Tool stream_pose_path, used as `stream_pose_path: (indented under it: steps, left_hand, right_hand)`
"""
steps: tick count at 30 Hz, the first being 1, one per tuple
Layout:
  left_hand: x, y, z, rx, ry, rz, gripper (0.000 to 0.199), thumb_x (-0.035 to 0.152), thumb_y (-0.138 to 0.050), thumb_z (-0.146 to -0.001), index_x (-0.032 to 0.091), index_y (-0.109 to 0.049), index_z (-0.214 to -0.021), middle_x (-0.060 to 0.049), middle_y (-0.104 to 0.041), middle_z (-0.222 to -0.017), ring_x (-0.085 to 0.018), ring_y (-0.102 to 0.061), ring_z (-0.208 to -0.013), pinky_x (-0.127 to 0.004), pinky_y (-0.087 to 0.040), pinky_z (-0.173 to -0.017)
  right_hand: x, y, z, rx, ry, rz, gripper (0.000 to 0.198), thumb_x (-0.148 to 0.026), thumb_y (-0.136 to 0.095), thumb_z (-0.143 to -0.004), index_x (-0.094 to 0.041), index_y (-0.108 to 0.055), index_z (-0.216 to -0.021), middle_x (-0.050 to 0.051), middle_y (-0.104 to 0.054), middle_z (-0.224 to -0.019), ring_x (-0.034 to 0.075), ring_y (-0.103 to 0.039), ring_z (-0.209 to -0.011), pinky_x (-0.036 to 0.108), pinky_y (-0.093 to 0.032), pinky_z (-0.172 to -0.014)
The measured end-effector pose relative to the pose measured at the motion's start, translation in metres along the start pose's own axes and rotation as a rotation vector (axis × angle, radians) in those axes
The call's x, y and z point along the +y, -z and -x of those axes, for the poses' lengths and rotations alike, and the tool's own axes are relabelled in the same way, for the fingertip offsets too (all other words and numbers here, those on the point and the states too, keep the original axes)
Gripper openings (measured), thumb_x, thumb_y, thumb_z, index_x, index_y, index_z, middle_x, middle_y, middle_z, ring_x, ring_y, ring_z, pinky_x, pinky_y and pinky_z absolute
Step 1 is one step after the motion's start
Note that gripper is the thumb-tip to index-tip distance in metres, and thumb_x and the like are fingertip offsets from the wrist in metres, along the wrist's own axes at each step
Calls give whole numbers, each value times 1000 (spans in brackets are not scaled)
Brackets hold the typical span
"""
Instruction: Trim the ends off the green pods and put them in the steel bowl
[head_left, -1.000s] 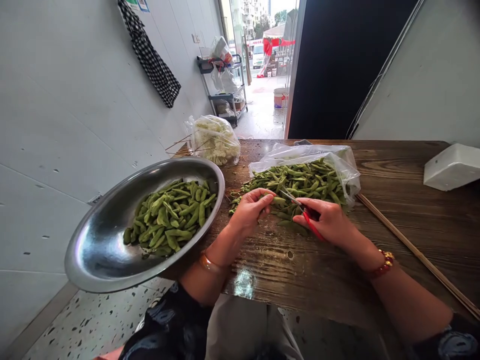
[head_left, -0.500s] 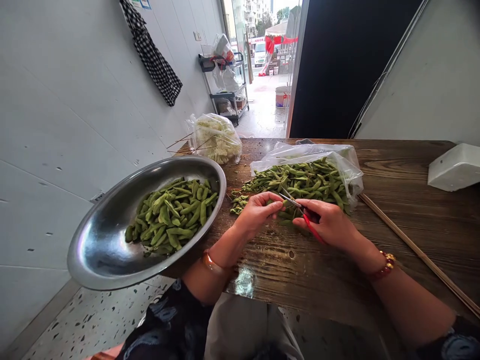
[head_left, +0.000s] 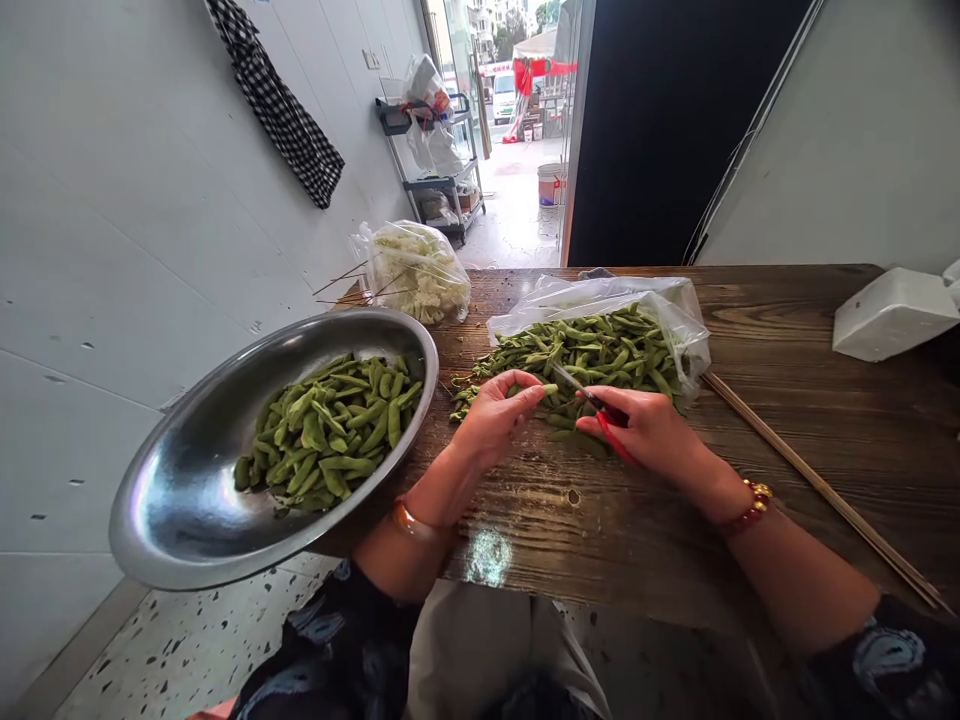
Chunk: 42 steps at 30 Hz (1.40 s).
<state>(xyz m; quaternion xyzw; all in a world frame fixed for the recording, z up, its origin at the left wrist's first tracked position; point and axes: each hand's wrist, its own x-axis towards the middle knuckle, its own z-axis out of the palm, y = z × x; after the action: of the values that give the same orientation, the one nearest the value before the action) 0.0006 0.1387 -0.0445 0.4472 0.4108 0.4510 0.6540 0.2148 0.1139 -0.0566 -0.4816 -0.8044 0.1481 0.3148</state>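
Observation:
Between the thumb and fingers of my left hand (head_left: pixel 496 412) is a green edamame pod (head_left: pixel 550 390), its tip pointing right. My right hand (head_left: pixel 654 428) grips red-handled scissors (head_left: pixel 611 430), whose blades point up and left close to the pod. Behind both hands, a heap of edamame pods (head_left: pixel 592 345) spills from a clear plastic bag (head_left: pixel 574 295) on the wooden table. On the left, a large steel basin (head_left: pixel 180 500) holds a pile of pods (head_left: pixel 330 425) and tilts over the table's edge.
A bag of cauliflower (head_left: pixel 416 270) with thin sticks beside it sits at the table's far left corner. Long wooden skewers (head_left: pixel 817 480) lie diagonally on the right. A white box (head_left: pixel 892 315) stands at the right edge. Beyond the table are a cart (head_left: pixel 435 180) and a doorway.
The scissor blades, earlier crossing at the pod's end, now sit slightly apart from it. My hands have separated a little. The whole view has shifted slightly.

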Motion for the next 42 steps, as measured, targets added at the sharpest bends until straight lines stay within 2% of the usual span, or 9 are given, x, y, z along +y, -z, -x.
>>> stream_pose_path:
  steps: [8,15,19,24,29,32,35,39,42]
  left_hand:
    - [4,3,-3,37,0,168,41,37,-82,-63,16,-47,-71,9,-38,-51,-1,-28,-40,-13,-16,-37]
    - [11,8,-4,-2,185,345,32,30,-73,-73,16,-44,-75,5,-46,-62,-3,-40,-45,-12,-26,-39]
    - [5,6,-2,-68,66,29,20,28,-69,-76,16,-57,-86,4,-48,-64,-4,-40,-48,-14,-24,-41]
    - [-11,-7,0,-82,-343,-903,10,22,-65,-79,17,-70,-86,-2,-62,-76,-12,-53,-70,-23,-42,-66]
    - [-17,-19,3,-84,-376,-1350,23,39,-62,-83,20,-70,-93,-5,-65,-88,-17,-58,-76,-27,-43,-68]
    - [-19,-19,1,-114,-406,-1362,15,28,-57,-85,19,-68,-86,-4,-65,-86,-16,-58,-78,-26,-42,-68]
    - [-19,-15,-3,-113,-393,-1208,11,15,-55,-80,16,-65,-76,-2,-61,-73,-13,-54,-69,-25,-40,-66]
    - [-14,-12,-4,-94,-319,-997,11,15,-52,-77,14,-59,-69,2,-53,-61,-10,-45,-57,-22,-34,-56]
    - [-4,-7,-2,-66,-338,-999,11,13,-50,-75,14,-57,-66,3,-51,-59,-9,-43,-56,-22,-32,-55]
  right_hand:
    - [4,7,-3,164,-61,-26,47,-52,-61,-83,-17,-68,-112,2,-68,-72,13,-56,-58,24,-42,-54]
    - [4,11,-4,191,-112,-56,48,-52,-62,-82,-16,-69,-113,0,-63,-65,12,-53,-56,24,-41,-55]
    - [4,12,-4,197,-116,-59,48,-51,-62,-82,-17,-68,-114,0,-63,-65,12,-52,-56,24,-40,-55]
    - [4,11,-5,202,-77,-41,48,-52,-61,-83,-15,-69,-112,1,-65,-67,13,-53,-56,24,-40,-55]
    - [3,9,-5,191,-74,-42,46,-51,-63,-82,-16,-69,-111,1,-66,-68,13,-53,-56,24,-40,-54]
    - [3,7,-5,175,-75,-47,48,-51,-63,-81,-15,-69,-111,1,-66,-68,13,-53,-56,24,-40,-54]
    - [3,8,-5,184,-94,-37,47,-51,-64,-81,-15,-69,-112,1,-65,-67,13,-53,-56,24,-39,-55]
    - [4,11,-4,183,-110,-34,47,-51,-63,-82,-17,-69,-113,0,-64,-67,12,-52,-56,25,-38,-54]
    - [6,14,-4,173,-127,-37,47,-51,-63,-82,-18,-68,-115,-1,-62,-64,13,-51,-56,25,-37,-54]
